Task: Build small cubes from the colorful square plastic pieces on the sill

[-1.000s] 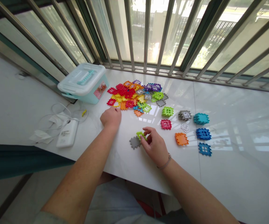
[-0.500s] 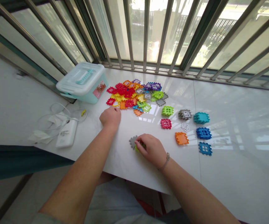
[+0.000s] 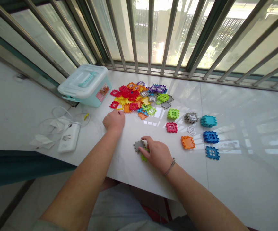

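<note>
My left hand (image 3: 114, 121) rests closed in a loose fist on the white counter, just in front of the mixed pile of plastic building tiles (image 3: 129, 95); nothing shows in it. My right hand (image 3: 158, 154) is over a grey notched tile (image 3: 138, 146) and a green tile (image 3: 143, 157) near the counter's front. Its thumb and forefinger are spread apart at the grey tile's right side. Part of the green tile is hidden under the hand. Right of that hand lie an orange tile (image 3: 187, 142) and a pink window tile (image 3: 171, 127).
Sorted stacks stand to the right: green (image 3: 173, 114), grey (image 3: 191, 118), teal (image 3: 208, 121) and blue (image 3: 210, 137). White window pieces (image 3: 191, 131) lie among them. A lidded box (image 3: 84, 85), a white power bank (image 3: 69, 136) and cables are at left. Metal bars (image 3: 150, 38) line the back.
My right thumb and forefinger have moved apart, and more of the grey and green tiles shows. My left hand has stayed still.
</note>
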The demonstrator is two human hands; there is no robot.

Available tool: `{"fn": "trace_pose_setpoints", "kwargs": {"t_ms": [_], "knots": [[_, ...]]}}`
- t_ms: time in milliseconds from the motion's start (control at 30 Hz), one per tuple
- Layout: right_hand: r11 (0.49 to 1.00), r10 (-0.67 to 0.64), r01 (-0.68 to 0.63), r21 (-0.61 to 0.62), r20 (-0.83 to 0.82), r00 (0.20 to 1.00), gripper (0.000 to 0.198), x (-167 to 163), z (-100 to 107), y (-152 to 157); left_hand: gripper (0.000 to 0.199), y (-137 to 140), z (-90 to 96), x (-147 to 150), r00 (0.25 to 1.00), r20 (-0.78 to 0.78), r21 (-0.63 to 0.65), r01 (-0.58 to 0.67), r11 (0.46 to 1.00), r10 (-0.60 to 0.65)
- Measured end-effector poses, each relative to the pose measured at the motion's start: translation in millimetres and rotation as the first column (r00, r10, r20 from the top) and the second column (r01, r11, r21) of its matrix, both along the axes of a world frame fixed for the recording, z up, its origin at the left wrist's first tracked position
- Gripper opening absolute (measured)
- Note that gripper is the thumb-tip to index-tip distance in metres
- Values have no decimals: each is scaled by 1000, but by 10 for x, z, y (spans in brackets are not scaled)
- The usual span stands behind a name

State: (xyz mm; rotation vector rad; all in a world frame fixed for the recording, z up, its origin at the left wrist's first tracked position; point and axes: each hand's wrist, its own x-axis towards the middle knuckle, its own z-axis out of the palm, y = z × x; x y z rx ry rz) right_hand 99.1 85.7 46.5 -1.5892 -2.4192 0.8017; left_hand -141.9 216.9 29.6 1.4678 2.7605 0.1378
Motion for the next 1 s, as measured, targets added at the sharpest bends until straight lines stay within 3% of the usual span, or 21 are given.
{"fn": "trace_pose_setpoints", "kwargs": {"t_ms": [733,1000], "knots": [[997,-14,18,-82,48,999,38,-6,86,11,47,6,53,19,1000,26,-38,-11,999,12],[997,71,-68,-41,60,996,52,26,73,7,49,1,58,24,1000,8,-43,-11,999,11]]}}
